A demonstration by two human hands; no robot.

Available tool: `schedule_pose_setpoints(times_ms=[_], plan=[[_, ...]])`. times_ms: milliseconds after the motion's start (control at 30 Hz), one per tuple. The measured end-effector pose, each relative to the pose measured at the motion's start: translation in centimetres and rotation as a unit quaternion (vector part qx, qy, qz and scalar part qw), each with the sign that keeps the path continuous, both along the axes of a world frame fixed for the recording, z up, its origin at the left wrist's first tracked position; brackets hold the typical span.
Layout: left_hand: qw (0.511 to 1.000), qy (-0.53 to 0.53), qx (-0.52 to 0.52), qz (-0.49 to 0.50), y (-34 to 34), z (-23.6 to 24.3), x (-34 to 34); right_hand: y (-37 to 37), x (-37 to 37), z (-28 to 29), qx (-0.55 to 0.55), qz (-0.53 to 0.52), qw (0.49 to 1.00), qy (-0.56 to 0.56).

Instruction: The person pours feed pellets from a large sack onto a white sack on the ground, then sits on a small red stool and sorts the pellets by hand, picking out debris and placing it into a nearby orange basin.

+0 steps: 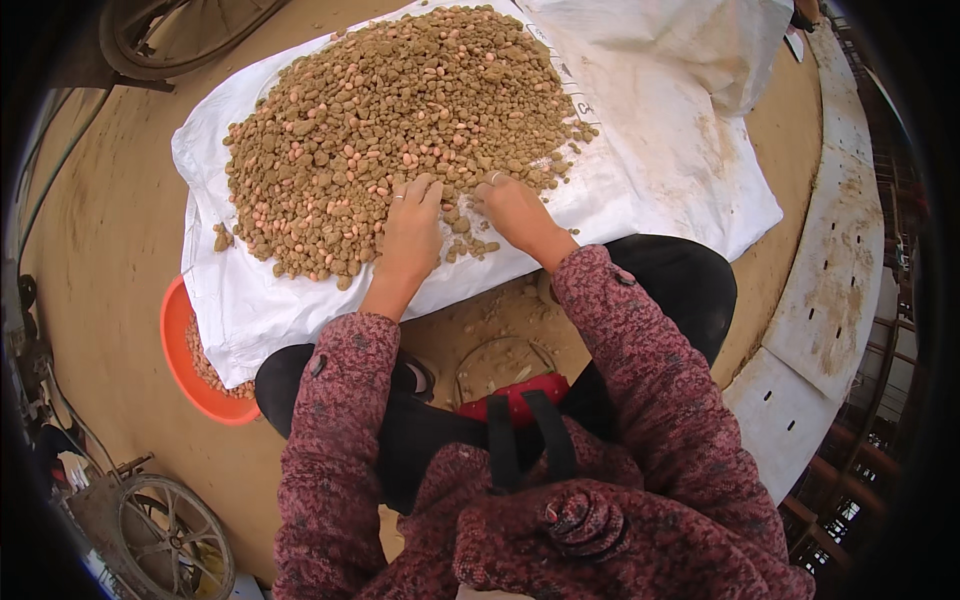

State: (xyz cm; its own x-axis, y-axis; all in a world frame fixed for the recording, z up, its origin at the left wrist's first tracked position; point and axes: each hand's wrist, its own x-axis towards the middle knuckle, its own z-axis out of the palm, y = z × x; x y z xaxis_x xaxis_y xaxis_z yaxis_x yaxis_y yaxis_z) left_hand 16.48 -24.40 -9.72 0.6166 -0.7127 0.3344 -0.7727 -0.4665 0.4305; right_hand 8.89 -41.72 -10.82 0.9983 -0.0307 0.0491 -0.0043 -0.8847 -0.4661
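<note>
A heap of brown soil clods mixed with pinkish nuts or seeds [390,110] lies on a white woven sack [660,190]. At the heap's near edge my left hand [411,220] has its fingers curled down against the clods. My right hand [515,215], a little to the right, is also bent at the fingers among loose clods. What either hand grips is hidden. An orange basin [195,385] holding pinkish pieces is partly under the sack's left side.
A large wheel [150,50] stands at the top left, a spoked wheeled frame [170,535] at the lower left. Pale panels [820,280] and a dark grating run along the right. A red cushioned object [480,405] lies between my legs. Part of another person shows at the top right [805,15].
</note>
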Motion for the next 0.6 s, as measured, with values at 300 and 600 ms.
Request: schedule_pose_setpoints(times_ms=[300, 600], plan=[[0.967, -0.021, 0.211, -0.142, 1.1, 2.7, 2.2, -0.9, 3.2, 1.1, 0.061, -0.063, 0.991, -0.105], [0.976, -0.029, 0.214, 0.007, 1.2, 5.1, 2.1, -1.9, 4.4, 2.5, 0.037, -0.057, 0.997, -0.032]])
